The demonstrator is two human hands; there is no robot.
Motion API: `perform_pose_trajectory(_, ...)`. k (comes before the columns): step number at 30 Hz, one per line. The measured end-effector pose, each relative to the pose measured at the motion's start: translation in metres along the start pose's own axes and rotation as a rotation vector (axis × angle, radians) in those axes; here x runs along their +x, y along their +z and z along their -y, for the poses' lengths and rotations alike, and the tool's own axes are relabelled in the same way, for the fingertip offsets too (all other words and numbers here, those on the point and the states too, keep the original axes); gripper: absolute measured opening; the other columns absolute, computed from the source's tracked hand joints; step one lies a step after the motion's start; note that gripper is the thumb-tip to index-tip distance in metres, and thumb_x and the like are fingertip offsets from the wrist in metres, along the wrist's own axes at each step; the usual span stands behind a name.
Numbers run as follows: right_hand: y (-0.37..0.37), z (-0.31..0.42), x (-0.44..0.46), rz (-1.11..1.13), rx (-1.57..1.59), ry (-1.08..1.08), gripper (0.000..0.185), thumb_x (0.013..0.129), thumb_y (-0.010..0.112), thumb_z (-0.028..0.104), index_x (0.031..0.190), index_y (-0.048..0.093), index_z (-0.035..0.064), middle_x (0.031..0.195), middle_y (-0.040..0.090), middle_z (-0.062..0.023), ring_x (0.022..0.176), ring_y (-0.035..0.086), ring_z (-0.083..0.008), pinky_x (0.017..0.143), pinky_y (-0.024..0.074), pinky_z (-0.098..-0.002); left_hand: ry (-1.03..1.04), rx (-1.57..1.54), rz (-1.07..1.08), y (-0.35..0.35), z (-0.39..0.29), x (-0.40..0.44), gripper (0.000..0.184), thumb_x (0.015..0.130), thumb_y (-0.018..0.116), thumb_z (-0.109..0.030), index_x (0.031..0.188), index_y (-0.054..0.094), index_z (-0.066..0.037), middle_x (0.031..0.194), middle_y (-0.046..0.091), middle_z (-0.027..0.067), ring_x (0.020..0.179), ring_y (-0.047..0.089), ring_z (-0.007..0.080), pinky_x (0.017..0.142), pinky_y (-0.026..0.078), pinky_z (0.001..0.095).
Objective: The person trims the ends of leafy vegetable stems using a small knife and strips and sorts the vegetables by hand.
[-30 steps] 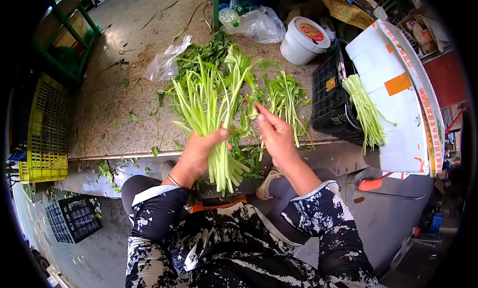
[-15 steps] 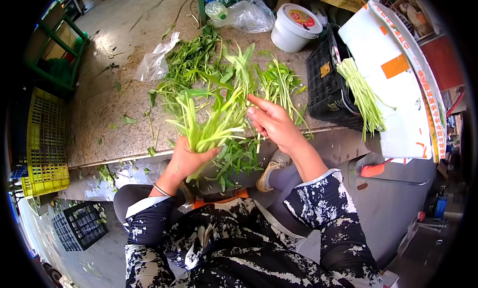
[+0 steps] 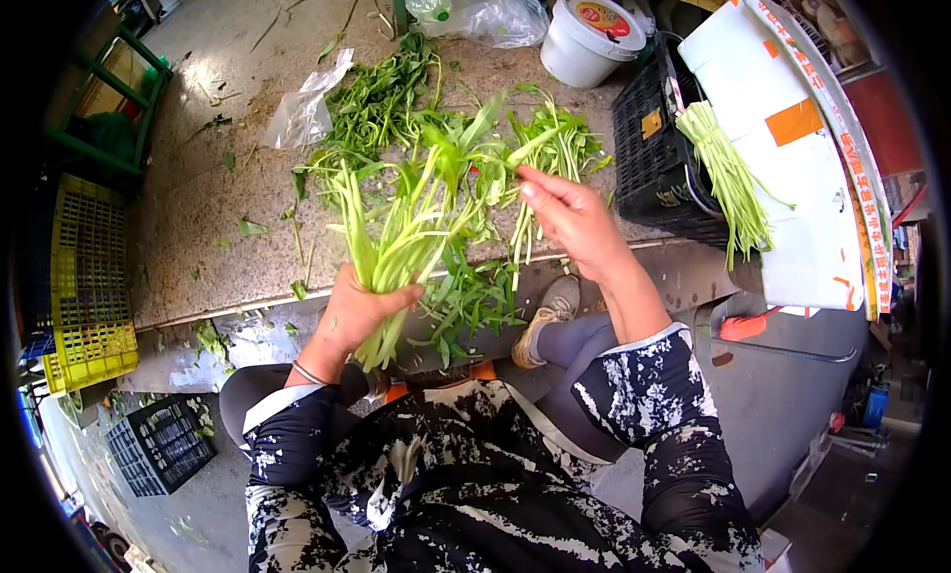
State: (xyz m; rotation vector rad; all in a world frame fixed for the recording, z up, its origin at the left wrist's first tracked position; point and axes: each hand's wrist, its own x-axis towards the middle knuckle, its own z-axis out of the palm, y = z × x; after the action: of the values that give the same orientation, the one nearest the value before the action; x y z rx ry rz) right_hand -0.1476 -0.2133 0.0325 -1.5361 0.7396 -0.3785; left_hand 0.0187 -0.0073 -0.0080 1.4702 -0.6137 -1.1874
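One wide, head-worn view looks forward and steeply down, near the work: hands [image 3: 369, 304] mid-frame, sleeves [image 3: 649, 395] toward the bottom.

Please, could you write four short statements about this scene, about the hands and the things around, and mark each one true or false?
1. The left hand holds a bunch of green stems. True.
2. Gloves cover both hands. False: the left hand and the right hand are bare.
3. A white bucket stands near a black crate. True.
4. No crate in view is yellow. False: a yellow crate is at the left.
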Motion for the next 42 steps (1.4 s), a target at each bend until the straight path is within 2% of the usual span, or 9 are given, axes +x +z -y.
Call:
perform_pose_trajectory(9, 0.031, -0.010, -0.008, 0.400, -0.016, 0.107, 0.047, 0.089, 0.055, 0.020, 0.130, 0.040, 0.0035, 0.075, 0.052, 0.0067, 0.059, 0.042, -0.0004, 0.052, 0.0362, -0.0164, -0.017, 0.147, -0.014, 0.003, 0.006, -0.004, 0.026, 0.070, 0.070, 0.000, 0.094, 0.061, 0.000, 0.082, 0.063, 0.0029, 0.070, 0.058, 0.0103, 0.065, 0.049, 0.0244)
perform_pose_trajectory(15, 0.033, -0.026, -0.007, 0.411, -0.011, 0.034, 0.044, 0.087, 0.059, 0.025, 0.124, 0.049, 0.0039, 0.103, 0.062, -0.0072, 0.083, 0.052, -0.0068, 0.076, 0.0435, -0.0226, -0.038, 0.134, 0.014, 0.001, 0.008, -0.005, 0.025, 0.071, 0.070, 0.000, 0.094, 0.061, 0.000, 0.082, 0.064, 0.0026, 0.071, 0.058, 0.0095, 0.066, 0.048, 0.0238)
perform_pose_trajectory(23, 0.021, -0.016, 0.003, 0.058, -0.169, -0.097, 0.037, 0.090, 0.053, 0.021, 0.123, 0.051, 0.0061, 0.085, 0.064, -0.0003, 0.070, 0.053, -0.0031, 0.064, 0.0441, -0.0198, -0.070, 0.190, 0.027, -0.002, 0.008, -0.006, 0.023, 0.070, 0.071, -0.001, 0.091, 0.063, 0.001, 0.081, 0.064, 0.0021, 0.070, 0.057, 0.0081, 0.066, 0.048, 0.0233)
perform_pose_trajectory(24, 0.015, -0.002, 0.002, 0.086, -0.045, 0.123, 0.036, 0.091, 0.051, 0.024, 0.122, 0.051, 0.0048, 0.063, 0.051, 0.0046, 0.051, 0.041, -0.0028, 0.045, 0.0341, -0.0184, -0.069, 0.189, 0.030, -0.002, 0.008, -0.006, 0.023, 0.070, 0.071, -0.001, 0.091, 0.063, 0.001, 0.081, 0.064, 0.0021, 0.070, 0.057, 0.0081, 0.066, 0.048, 0.0233)
perform_pose_trajectory(27, 0.008, 0.001, 0.001, 0.254, 0.318, 0.589, 0.032, 0.091, 0.050, 0.027, 0.115, 0.053, 0.0050, 0.056, 0.035, 0.0069, 0.044, 0.028, -0.0033, 0.038, 0.0210, -0.0185, -0.039, 0.215, 0.058, -0.001, 0.005, -0.008, 0.023, 0.069, 0.071, 0.000, 0.091, 0.062, 0.001, 0.080, 0.063, 0.0015, 0.070, 0.057, 0.0080, 0.065, 0.048, 0.0232)
perform_pose_trajectory(34, 0.004, -0.028, 0.008, 0.285, 0.483, 0.692, 0.025, 0.087, 0.056, 0.033, 0.086, 0.057, 0.0081, 0.053, 0.036, 0.0073, 0.043, 0.029, -0.0039, 0.037, 0.0206, -0.0194, -0.044, 0.161, 0.233, -0.002, 0.011, -0.013, 0.023, 0.069, 0.068, 0.005, 0.090, 0.060, 0.002, 0.077, 0.062, 0.0032, 0.065, 0.057, 0.0097, 0.061, 0.048, 0.0238)
perform_pose_trajectory(37, -0.002, -0.037, 0.012, 0.030, -0.038, 0.515, 0.025, 0.086, 0.057, 0.033, 0.089, 0.059, 0.0083, 0.053, 0.035, 0.0077, 0.041, 0.027, -0.0042, 0.036, 0.0200, -0.0195, -0.143, 0.085, 0.262, -0.010, 0.009, -0.012, 0.023, 0.070, 0.068, 0.005, 0.091, 0.058, 0.002, 0.077, 0.061, 0.0043, 0.064, 0.058, 0.0123, 0.060, 0.049, 0.0245)
perform_pose_trajectory(38, -0.012, -0.037, 0.014, 0.013, 0.016, 0.531, 0.028, 0.090, 0.051, 0.030, 0.110, 0.058, 0.0111, 0.051, 0.029, 0.0104, 0.040, 0.025, -0.0022, 0.036, 0.0188, -0.0181, -0.142, 0.059, 0.226, -0.009, 0.006, -0.014, 0.023, 0.070, 0.068, 0.005, 0.091, 0.058, 0.002, 0.077, 0.061, 0.0050, 0.064, 0.059, 0.0130, 0.059, 0.049, 0.0251)
perform_pose_trajectory(42, -0.027, -0.043, 0.014, 0.015, 0.144, 0.725, 0.032, 0.090, 0.051, 0.034, 0.106, 0.054, 0.0059, 0.051, 0.030, 0.0091, 0.040, 0.026, -0.0040, 0.037, 0.0190, -0.0191, -0.096, 0.032, 0.159, -0.013, 0.007, -0.015, 0.020, 0.072, 0.066, 0.002, 0.092, 0.060, 0.002, 0.075, 0.063, 0.0058, 0.063, 0.059, 0.0121, 0.060, 0.049, 0.0250)
